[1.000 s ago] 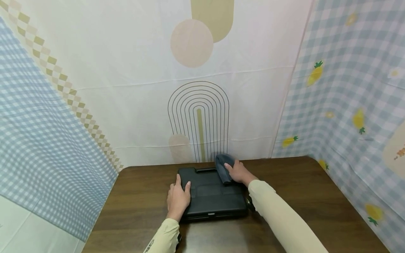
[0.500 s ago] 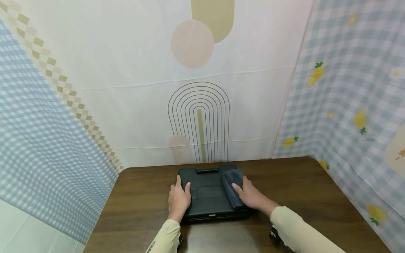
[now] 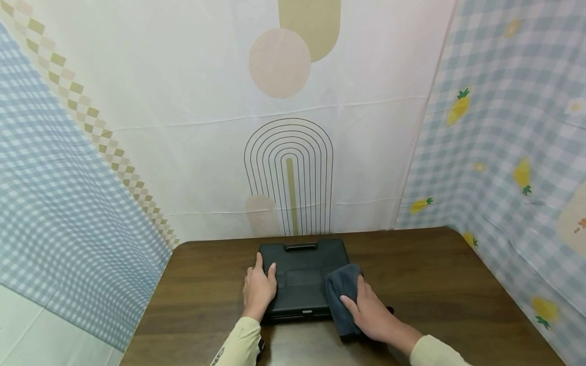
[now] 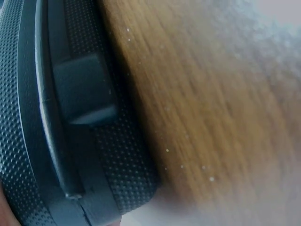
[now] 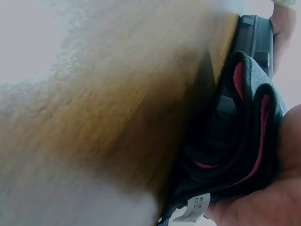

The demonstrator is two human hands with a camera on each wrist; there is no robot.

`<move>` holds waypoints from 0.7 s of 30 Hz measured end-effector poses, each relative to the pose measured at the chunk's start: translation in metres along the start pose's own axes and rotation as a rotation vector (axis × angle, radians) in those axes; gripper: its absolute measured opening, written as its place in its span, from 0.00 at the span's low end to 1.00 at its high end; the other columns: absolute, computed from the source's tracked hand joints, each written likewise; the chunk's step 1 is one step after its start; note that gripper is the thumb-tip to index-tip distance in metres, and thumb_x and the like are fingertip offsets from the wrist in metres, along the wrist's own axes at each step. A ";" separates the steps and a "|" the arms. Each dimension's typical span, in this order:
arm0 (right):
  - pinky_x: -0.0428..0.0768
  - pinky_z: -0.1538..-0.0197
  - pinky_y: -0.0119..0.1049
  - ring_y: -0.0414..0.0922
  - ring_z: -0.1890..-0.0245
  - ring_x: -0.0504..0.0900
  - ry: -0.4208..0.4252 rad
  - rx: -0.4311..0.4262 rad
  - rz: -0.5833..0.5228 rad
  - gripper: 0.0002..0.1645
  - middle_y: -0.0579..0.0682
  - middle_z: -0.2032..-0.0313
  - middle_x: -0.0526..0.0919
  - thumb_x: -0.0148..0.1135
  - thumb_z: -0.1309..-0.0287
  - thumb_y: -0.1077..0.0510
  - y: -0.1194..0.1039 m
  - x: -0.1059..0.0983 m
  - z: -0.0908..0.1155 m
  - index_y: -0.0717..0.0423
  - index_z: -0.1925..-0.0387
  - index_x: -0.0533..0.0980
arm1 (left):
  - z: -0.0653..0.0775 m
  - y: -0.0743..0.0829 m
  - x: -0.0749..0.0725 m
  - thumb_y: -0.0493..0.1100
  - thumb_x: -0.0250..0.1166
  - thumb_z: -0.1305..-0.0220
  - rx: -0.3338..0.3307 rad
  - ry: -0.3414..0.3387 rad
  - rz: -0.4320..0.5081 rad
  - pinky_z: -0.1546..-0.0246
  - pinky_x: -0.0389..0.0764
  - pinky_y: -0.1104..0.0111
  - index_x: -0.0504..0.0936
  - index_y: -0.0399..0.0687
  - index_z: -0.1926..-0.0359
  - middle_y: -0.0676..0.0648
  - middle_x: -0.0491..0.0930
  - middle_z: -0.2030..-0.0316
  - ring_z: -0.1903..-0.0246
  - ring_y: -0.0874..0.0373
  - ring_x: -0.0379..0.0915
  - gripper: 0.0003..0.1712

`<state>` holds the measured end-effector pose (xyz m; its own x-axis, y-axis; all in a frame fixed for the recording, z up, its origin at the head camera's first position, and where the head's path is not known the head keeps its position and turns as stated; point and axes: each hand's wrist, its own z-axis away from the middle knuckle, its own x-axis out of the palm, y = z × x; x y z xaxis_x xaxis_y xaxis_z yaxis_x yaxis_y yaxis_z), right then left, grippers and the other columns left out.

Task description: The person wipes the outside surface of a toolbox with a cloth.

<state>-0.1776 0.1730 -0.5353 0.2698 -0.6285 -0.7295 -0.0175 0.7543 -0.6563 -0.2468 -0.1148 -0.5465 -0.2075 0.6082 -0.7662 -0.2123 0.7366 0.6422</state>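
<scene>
A black hard plastic carrying case (image 3: 304, 277) lies flat on the wooden table, handle at the far side, lid down. My left hand (image 3: 259, 290) holds its left edge, thumb on top and fingers along the side. In the left wrist view, the textured side of the case (image 4: 84, 89) has a raised latch. My right hand (image 3: 372, 310) grips a folded grey-blue cloth (image 3: 341, 300) over the near right corner, part of it hanging past the front edge. The right wrist view shows the cloth (image 5: 258, 127) folded in layers with pink inside and a white tag (image 5: 195, 207).
The brown wooden table (image 3: 206, 284) extends on both sides of the case. Behind it hangs a white patterned curtain (image 3: 206, 168). Blue checked fabric (image 3: 494, 168) hangs at the right, with more at the left.
My right hand has moved the cloth from the far right of the lid toward me, down to the near right corner. The left hand and the case have stayed in place.
</scene>
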 end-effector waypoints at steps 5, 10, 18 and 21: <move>0.56 0.28 0.67 0.68 0.23 0.46 -0.017 -0.030 0.024 0.60 0.73 0.24 0.39 0.43 0.31 0.28 0.002 0.001 0.003 0.69 0.23 0.35 | 0.001 0.001 -0.001 0.58 0.54 0.26 0.014 -0.005 0.002 0.53 0.77 0.43 0.54 0.54 0.21 0.30 0.71 0.38 0.45 0.34 0.74 0.38; 0.67 0.30 0.58 0.64 0.22 0.42 -0.007 -0.121 0.211 0.61 0.67 0.22 0.31 0.53 0.33 0.31 0.006 0.006 0.004 0.62 0.21 0.35 | 0.001 0.000 -0.001 0.59 0.53 0.25 0.023 -0.008 -0.021 0.55 0.78 0.44 0.54 0.54 0.21 0.31 0.72 0.38 0.45 0.35 0.74 0.38; 0.59 0.26 0.61 0.60 0.20 0.43 0.161 -0.430 0.699 0.59 0.61 0.20 0.40 0.66 0.41 0.37 0.003 0.019 0.002 0.56 0.21 0.48 | 0.000 -0.001 0.001 0.59 0.51 0.24 0.047 -0.008 -0.082 0.54 0.78 0.44 0.54 0.53 0.21 0.33 0.74 0.39 0.44 0.36 0.74 0.38; 0.58 0.26 0.60 0.57 0.20 0.48 0.210 -0.515 0.821 0.58 0.60 0.21 0.46 0.67 0.43 0.35 -0.004 0.023 0.000 0.55 0.22 0.52 | 0.000 0.000 0.001 0.59 0.51 0.24 0.051 -0.006 -0.091 0.54 0.78 0.44 0.54 0.53 0.21 0.33 0.74 0.40 0.44 0.36 0.74 0.37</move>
<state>-0.1711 0.1556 -0.5489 -0.1882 -0.0060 -0.9821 -0.5523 0.8275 0.1008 -0.2470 -0.1147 -0.5473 -0.1835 0.5401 -0.8214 -0.1809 0.8027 0.5682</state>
